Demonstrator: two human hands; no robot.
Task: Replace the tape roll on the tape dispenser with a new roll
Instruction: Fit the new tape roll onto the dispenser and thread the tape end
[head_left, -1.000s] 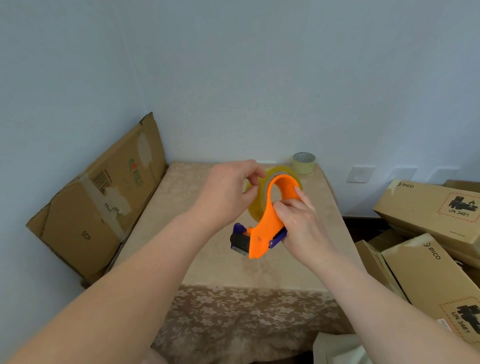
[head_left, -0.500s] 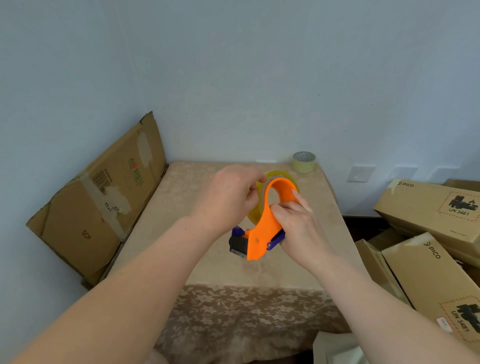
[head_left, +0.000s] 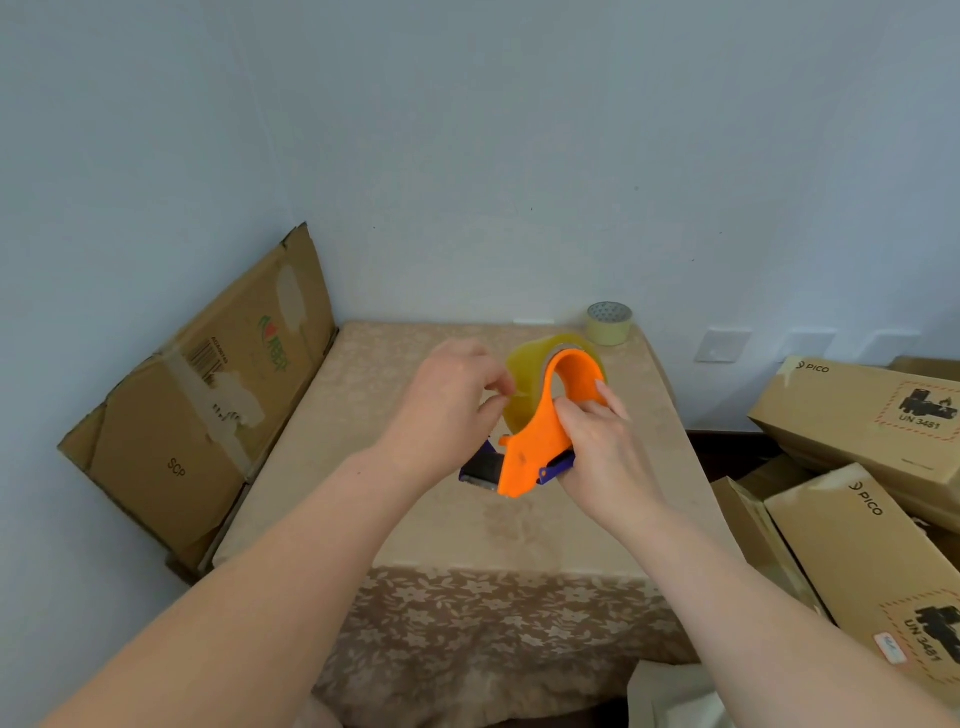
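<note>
Frame centre: right hand (head_left: 597, 452) clamped on orange tape dispenser (head_left: 540, 441); left hand (head_left: 447, 410) fingers pinched on yellowish tape roll (head_left: 524, 379); spare roll (head_left: 609, 323) on table (head_left: 395, 364), upper right.

"PICO" and "UN 3481" mark the stacked boxes (head_left: 852, 415) at right; "SCP" the flattened carton (head_left: 176, 415)

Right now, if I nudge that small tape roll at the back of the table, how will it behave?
The small tape roll lies flat on its side, so it will probably slide, not roll. It looks light. It sits near the table corner, so it could fall off.
</note>
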